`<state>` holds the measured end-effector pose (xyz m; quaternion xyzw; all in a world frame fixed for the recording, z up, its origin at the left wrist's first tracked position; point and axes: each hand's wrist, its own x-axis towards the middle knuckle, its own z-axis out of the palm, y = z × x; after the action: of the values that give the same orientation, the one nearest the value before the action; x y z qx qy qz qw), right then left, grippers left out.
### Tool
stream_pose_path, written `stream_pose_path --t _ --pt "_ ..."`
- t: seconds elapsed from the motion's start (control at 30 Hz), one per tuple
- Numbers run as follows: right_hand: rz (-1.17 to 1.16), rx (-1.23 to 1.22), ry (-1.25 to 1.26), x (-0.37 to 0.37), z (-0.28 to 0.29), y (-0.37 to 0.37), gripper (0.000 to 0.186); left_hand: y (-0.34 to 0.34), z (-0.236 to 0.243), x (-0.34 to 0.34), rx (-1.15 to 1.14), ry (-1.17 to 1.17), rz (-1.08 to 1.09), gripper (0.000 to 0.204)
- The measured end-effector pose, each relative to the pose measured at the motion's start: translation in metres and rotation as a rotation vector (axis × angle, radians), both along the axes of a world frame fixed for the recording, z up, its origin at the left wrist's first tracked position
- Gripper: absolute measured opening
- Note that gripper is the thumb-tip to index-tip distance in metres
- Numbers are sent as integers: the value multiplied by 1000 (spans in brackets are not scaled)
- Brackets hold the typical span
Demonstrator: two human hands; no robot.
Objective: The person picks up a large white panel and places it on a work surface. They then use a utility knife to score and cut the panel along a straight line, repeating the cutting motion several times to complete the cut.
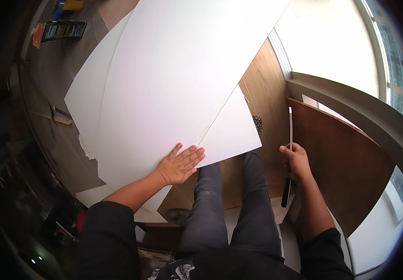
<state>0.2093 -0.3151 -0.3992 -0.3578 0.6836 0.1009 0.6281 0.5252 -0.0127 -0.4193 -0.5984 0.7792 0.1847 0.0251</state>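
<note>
Large white sheets (164, 88) lie overlapping in front of me, their edges fanned out at different angles. My left hand (180, 164) rests flat on the top sheet near its close edge, fingers apart. Off to the right, clear of the sheets, my right hand (297, 162) is closed around a long thin tool. A narrow pale strip (290, 122) of it points away from me, and a black end (286, 192) sticks out below the fist. I cannot tell exactly which kind of tool it is.
A reddish-brown board (336, 156) leans at the right, beside a window (397, 60). Wood-look flooring (264, 70) shows past the sheets. At the far left lies a black box (64, 30) with a red end. My legs (209, 200) are below the sheets.
</note>
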Motion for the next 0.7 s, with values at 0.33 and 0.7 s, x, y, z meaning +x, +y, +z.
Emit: stream_pose_path --t 0.33,0.7 --pt "-38 -20 -88 30 19 14 21 -125 -11 20 -121 21 162 64" --pt "-90 -3 -57 26 21 45 20 -335 -36 -1 -280 -85 447 64"
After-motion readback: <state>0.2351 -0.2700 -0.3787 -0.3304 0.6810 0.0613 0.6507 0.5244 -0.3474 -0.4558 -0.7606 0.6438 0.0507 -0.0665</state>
